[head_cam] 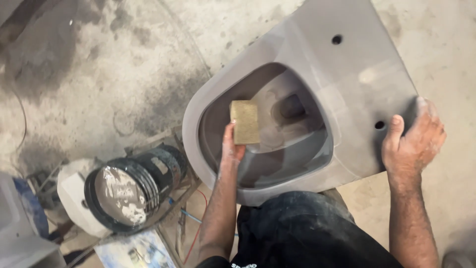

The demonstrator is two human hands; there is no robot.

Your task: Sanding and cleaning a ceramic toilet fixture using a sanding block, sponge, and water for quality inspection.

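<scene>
Bucket (130, 191) stands at left on the dusty floor (89, 64); my left hand (231, 149) fingers pinch a yellow sponge (245, 122) inside the unfired grey toilet bowl (317, 79); my right hand (411, 141) grips its rear edge. I judge hard pressure could gouge the soft clay.

One head-worn camera looks steeply down, close over the grey unglazed ceramic toilet bowl (307, 104) and the dusty concrete floor (99, 64) beyond its rim.

Sponge block (245, 121) inside toilet bowl (317, 74), bucket (131, 191) to its left on floor (99, 74)
</scene>
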